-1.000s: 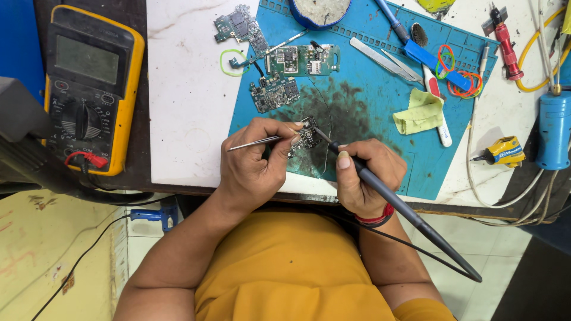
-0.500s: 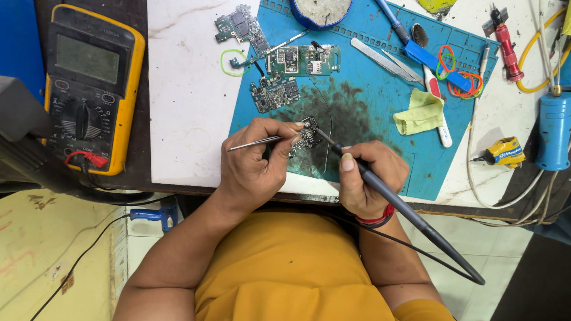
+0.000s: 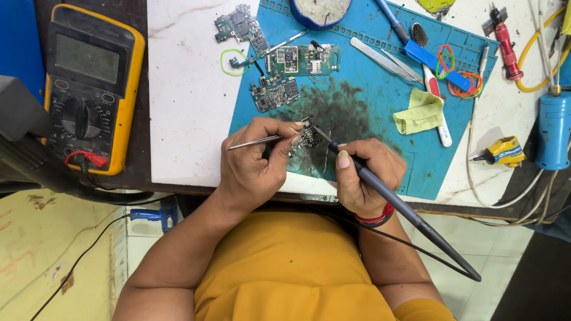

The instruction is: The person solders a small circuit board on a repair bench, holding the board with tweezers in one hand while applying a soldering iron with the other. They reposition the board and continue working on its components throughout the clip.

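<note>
My left hand [image 3: 256, 166] grips thin metal tweezers [image 3: 253, 142] and steadies a small circuit board [image 3: 307, 138] on the blue work mat [image 3: 363, 107]. My right hand [image 3: 366, 175] holds a dark soldering iron [image 3: 404, 208] like a pen, its tip touching the small board's right edge. The iron's cable trails down past my wrist, which wears a red band. Part of the small board is hidden under my left fingers.
Other circuit boards [image 3: 273, 92] lie at the mat's top left. A yellow multimeter [image 3: 89, 83] sits far left. Flat tweezers [image 3: 385, 59], a blue-handled tool [image 3: 425, 56], rubber bands [image 3: 464, 83], a yellow cloth [image 3: 419, 112] and a blue tin [image 3: 321, 12] crowd the back; a blue cylinder tool [image 3: 553, 128] stands right.
Both hands keep their grip and place. The soldering iron's rear end has swung only slightly; nothing else on the table has moved.
</note>
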{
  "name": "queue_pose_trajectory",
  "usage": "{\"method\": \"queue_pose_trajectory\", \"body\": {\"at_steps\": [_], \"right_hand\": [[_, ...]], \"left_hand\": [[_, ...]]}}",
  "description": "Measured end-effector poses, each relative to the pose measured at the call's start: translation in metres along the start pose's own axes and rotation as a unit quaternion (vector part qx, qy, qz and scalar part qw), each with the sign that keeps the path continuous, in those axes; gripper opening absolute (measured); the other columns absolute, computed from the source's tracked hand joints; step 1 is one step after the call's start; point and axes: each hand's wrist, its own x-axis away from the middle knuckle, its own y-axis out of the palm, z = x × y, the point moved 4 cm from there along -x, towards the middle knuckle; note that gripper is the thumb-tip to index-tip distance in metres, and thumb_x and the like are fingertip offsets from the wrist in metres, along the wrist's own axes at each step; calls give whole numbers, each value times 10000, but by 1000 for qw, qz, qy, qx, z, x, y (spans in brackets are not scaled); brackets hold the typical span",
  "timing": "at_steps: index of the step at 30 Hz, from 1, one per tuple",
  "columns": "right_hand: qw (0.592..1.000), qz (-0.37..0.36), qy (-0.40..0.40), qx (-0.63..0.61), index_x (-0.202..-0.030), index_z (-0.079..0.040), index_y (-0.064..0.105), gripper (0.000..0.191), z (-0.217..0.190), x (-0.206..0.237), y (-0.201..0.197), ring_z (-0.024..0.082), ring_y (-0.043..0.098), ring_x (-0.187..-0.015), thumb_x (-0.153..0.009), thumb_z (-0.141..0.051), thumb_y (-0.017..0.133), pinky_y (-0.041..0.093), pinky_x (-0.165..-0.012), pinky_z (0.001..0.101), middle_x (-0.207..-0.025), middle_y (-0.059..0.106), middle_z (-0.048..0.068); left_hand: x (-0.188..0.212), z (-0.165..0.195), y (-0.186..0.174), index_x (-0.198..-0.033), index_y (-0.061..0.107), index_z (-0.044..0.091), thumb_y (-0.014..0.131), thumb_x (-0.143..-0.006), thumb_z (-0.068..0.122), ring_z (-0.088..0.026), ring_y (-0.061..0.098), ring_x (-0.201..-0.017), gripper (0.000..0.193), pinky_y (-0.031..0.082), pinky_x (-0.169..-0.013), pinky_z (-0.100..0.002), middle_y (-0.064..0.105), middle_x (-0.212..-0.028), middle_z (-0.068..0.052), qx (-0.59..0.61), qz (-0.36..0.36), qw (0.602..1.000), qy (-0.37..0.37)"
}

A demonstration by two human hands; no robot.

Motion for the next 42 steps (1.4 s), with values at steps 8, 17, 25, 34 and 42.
{"method": "queue_pose_trajectory", "body": {"at_steps": [8, 17, 25, 34, 42], "right_hand": [[1000, 0, -2, -1, -937, -14, 616, 131, 0, -1, 0, 217, 608, -646, -1008, -113, 664, 449, -563, 297, -801, 671, 107], [1000, 3, -1, -4, -924, -13, 611, 129, 0, 0, -2, 212, 598, -623, -996, -108, 660, 438, -551, 297, -778, 661, 107], [1000, 0, -1, -2, -933, -14, 613, 130, 0, 0, 0, 212, 605, -640, -1006, -109, 664, 445, -561, 296, -797, 673, 104], [1000, -6, -4, 1, -930, -17, 610, 125, -1, -1, -1, 211, 603, -640, -1001, -105, 664, 446, -564, 297, -804, 678, 104], [1000, -10, -5, -2, -944, -16, 613, 117, 0, -1, 0, 214, 609, -651, -1009, -100, 662, 451, -571, 296, -811, 675, 103]], "left_hand": [[0, 1, -1, -1037, 570, 27, 709, -990, -10, -221, 793, -988, 152, 645, -809, -300, 770, -1039, -132, 3, 0, 1000, 2], [0, 0, 0, -1037, 569, 26, 710, -993, -4, -221, 794, -987, 151, 646, -803, -297, 771, -1034, -131, 0, -1, 1000, 6], [0, 0, 0, -1034, 567, 26, 714, -990, 1, -221, 794, -984, 155, 644, -794, -294, 772, -1031, -129, -4, -1, 1000, 7], [0, 1, -1, -1032, 571, 29, 714, -990, -2, -227, 795, -987, 152, 643, -799, -298, 770, -1024, -127, -10, 2, 1000, 8], [0, 0, 0, -1034, 571, 28, 707, -990, -9, -223, 794, -988, 148, 644, -801, -301, 771, -1034, -131, 0, -1, 1000, 3]]}}
